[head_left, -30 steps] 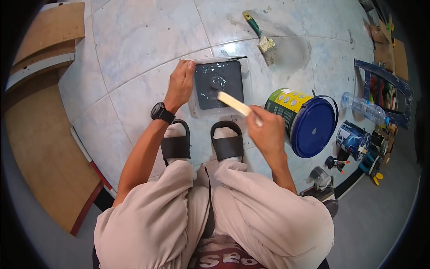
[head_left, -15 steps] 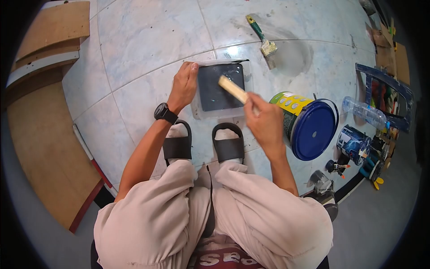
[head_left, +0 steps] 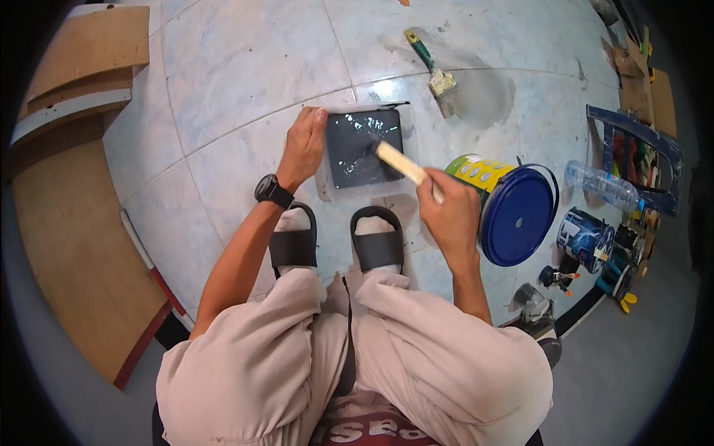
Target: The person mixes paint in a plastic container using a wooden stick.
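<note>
A square clear plastic tub [head_left: 323, 178] stands on the tiles in front of my feet. It holds dark grey liquid paint [head_left: 353, 137] with shiny ripples on its surface. My left hand [head_left: 303, 149], with a black watch on its wrist, is closed on the tub's left side; the thumb lies at the top left corner. A flat wooden stick [head_left: 400, 163] is gripped in my right hand [head_left: 452, 215]. Its far end dips into the paint, and I cannot see the tip below the surface.
Right of the tub lies a paint bucket [head_left: 520, 221] with a blue lid. A paint-crusted brush [head_left: 444, 85] rests beyond it on the floor. Farther right are a plastic bottle [head_left: 606, 186], a blue can [head_left: 584, 230] and a dark blue frame [head_left: 669, 160]. Wooden boards [head_left: 67, 245] stand left.
My right hand and the wooden stick have moved a little right and toward me. Bright ripples now spread over the paint. My left hand stays on the tub.
</note>
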A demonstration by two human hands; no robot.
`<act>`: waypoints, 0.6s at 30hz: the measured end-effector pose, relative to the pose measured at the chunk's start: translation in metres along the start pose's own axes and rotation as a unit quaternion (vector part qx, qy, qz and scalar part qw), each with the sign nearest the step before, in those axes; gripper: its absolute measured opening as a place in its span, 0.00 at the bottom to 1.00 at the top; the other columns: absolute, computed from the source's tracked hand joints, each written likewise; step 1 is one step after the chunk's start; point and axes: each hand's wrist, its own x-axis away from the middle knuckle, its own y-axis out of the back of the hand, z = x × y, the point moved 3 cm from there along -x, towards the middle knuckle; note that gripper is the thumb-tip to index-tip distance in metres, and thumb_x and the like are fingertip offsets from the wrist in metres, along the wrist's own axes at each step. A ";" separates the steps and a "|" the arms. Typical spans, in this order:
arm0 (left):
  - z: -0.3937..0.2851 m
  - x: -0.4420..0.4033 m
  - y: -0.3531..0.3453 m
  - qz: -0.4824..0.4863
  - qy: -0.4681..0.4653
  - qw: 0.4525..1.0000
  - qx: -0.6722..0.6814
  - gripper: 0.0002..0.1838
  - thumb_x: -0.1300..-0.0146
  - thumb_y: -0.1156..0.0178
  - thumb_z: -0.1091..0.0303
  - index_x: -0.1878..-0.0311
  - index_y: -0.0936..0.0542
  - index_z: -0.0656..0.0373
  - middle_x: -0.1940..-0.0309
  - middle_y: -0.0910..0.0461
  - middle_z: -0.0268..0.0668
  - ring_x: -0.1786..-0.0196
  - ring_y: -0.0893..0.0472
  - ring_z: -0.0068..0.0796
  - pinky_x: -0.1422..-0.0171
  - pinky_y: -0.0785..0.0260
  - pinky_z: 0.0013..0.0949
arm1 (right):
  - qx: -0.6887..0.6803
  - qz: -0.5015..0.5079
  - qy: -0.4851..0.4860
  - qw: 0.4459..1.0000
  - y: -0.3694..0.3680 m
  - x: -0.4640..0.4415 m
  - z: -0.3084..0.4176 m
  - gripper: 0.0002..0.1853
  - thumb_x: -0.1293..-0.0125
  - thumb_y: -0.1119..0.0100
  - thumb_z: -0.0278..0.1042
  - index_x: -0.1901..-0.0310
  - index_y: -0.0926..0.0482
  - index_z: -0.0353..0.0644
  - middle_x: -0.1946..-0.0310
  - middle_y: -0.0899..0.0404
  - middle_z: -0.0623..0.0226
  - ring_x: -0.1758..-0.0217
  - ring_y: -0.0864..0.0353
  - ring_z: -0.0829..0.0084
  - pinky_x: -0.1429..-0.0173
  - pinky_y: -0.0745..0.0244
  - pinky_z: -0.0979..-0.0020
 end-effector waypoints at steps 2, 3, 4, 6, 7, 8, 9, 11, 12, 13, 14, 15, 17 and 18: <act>0.002 -0.002 -0.001 0.013 -0.006 1.000 0.001 0.23 0.11 0.56 0.57 0.49 0.21 0.71 0.52 0.20 0.53 0.50 0.20 0.56 0.40 0.28 0.44 | -0.021 -0.024 0.035 0.999 -0.005 -0.010 0.009 0.11 0.30 0.35 0.37 0.53 0.08 0.44 0.77 0.16 0.47 0.71 0.12 0.45 0.65 0.19 0.50; 0.002 -0.002 -0.001 0.012 -0.008 1.000 0.001 0.23 0.11 0.56 0.57 0.49 0.21 0.71 0.52 0.20 0.53 0.50 0.20 0.56 0.40 0.28 0.44 | -0.005 -0.008 0.040 0.999 -0.011 -0.011 0.015 0.11 0.31 0.35 0.38 0.53 0.08 0.45 0.76 0.15 0.47 0.71 0.12 0.44 0.66 0.19 0.50; 0.003 -0.002 -0.002 0.015 0.001 1.000 -0.002 0.23 0.11 0.56 0.57 0.48 0.21 0.71 0.52 0.20 0.53 0.50 0.20 0.56 0.40 0.28 0.44 | -0.005 -0.009 0.041 0.999 -0.008 -0.008 0.016 0.11 0.31 0.35 0.38 0.53 0.08 0.45 0.76 0.15 0.47 0.71 0.12 0.44 0.66 0.19 0.50; 0.003 -0.004 0.000 0.016 0.008 1.000 -0.008 0.23 0.11 0.56 0.58 0.48 0.21 0.71 0.52 0.20 0.53 0.50 0.20 0.56 0.40 0.28 0.43 | 0.050 0.050 0.061 0.996 -0.006 0.005 0.021 0.10 0.30 0.36 0.36 0.54 0.09 0.45 0.76 0.15 0.48 0.71 0.12 0.44 0.65 0.20 0.49; 0.004 -0.004 -0.001 0.016 0.002 1.000 0.000 0.23 0.11 0.55 0.58 0.48 0.21 0.71 0.52 0.20 0.53 0.50 0.20 0.56 0.40 0.28 0.43 | 0.040 0.025 0.062 0.997 -0.005 0.006 0.011 0.09 0.29 0.37 0.35 0.56 0.10 0.44 0.76 0.15 0.50 0.71 0.12 0.45 0.65 0.19 0.48; 0.004 -0.002 -0.001 0.016 -0.002 1.000 0.009 0.23 0.12 0.55 0.58 0.48 0.21 0.71 0.52 0.20 0.53 0.50 0.20 0.55 0.40 0.28 0.42 | 0.039 0.028 0.063 0.997 -0.002 0.002 0.016 0.09 0.29 0.37 0.35 0.56 0.10 0.44 0.76 0.15 0.50 0.71 0.12 0.45 0.65 0.19 0.48; 0.005 -0.001 0.000 0.017 0.001 1.000 0.008 0.23 0.12 0.55 0.58 0.48 0.21 0.71 0.52 0.20 0.53 0.50 0.20 0.55 0.40 0.28 0.42 | 0.047 0.018 0.057 0.997 0.004 -0.006 0.024 0.09 0.29 0.37 0.35 0.56 0.11 0.44 0.77 0.15 0.51 0.71 0.12 0.45 0.65 0.19 0.49; 0.006 -0.003 -0.001 0.009 -0.026 1.000 0.004 0.23 0.12 0.54 0.57 0.48 0.21 0.71 0.52 0.20 0.52 0.51 0.20 0.53 0.40 0.28 0.42 | 0.045 0.007 0.075 0.996 0.000 -0.016 0.032 0.09 0.29 0.37 0.34 0.54 0.12 0.43 0.77 0.15 0.53 0.72 0.12 0.47 0.66 0.19 0.50; 0.006 -0.003 -0.001 0.010 -0.026 1.000 0.005 0.23 0.12 0.54 0.57 0.48 0.21 0.71 0.52 0.20 0.52 0.51 0.20 0.53 0.40 0.28 0.42 | 0.046 0.007 0.073 0.996 -0.004 -0.015 0.035 0.09 0.29 0.37 0.34 0.54 0.12 0.43 0.77 0.15 0.53 0.72 0.12 0.47 0.66 0.19 0.50; 0.007 -0.003 0.000 0.020 -0.017 1.000 0.009 0.23 0.12 0.54 0.57 0.47 0.20 0.71 0.52 0.20 0.52 0.51 0.19 0.52 0.41 0.28 0.41 | 0.047 0.040 0.109 0.992 -0.009 -0.013 0.040 0.08 0.30 0.37 0.34 0.55 0.12 0.44 0.77 0.15 0.54 0.72 0.12 0.47 0.67 0.20 0.50; 0.007 -0.005 0.001 0.029 -0.009 0.999 0.012 0.23 0.12 0.53 0.57 0.47 0.20 0.71 0.52 0.20 0.52 0.51 0.19 0.50 0.41 0.28 0.41 | 0.048 0.072 0.144 0.986 -0.013 -0.013 0.044 0.08 0.30 0.37 0.34 0.56 0.13 0.44 0.77 0.15 0.54 0.73 0.13 0.47 0.67 0.20 0.50; 0.007 -0.006 0.001 0.028 -0.010 0.999 0.012 0.23 0.12 0.53 0.57 0.47 0.20 0.71 0.52 0.20 0.52 0.51 0.19 0.50 0.41 0.28 0.41 | 0.071 0.102 0.131 0.984 -0.012 -0.007 0.046 0.06 0.31 0.37 0.34 0.59 0.15 0.44 0.78 0.15 0.57 0.74 0.13 0.48 0.68 0.21 0.49; 0.009 -0.005 0.004 0.038 0.004 0.999 0.033 0.23 0.12 0.53 0.56 0.47 0.19 0.71 0.52 0.20 0.50 0.52 0.19 0.47 0.42 0.28 0.39 | 0.072 0.075 0.124 0.987 -0.004 -0.005 0.042 0.05 0.31 0.36 0.34 0.60 0.15 0.44 0.79 0.15 0.57 0.75 0.13 0.49 0.68 0.21 0.49; 0.010 -0.005 0.005 0.035 0.007 0.999 0.032 0.23 0.12 0.53 0.56 0.47 0.19 0.71 0.52 0.20 0.50 0.52 0.19 0.47 0.42 0.28 0.39 | 0.074 0.050 0.116 0.989 0.000 -0.006 0.042 0.05 0.31 0.36 0.34 0.61 0.16 0.44 0.80 0.16 0.58 0.75 0.13 0.49 0.69 0.22 0.48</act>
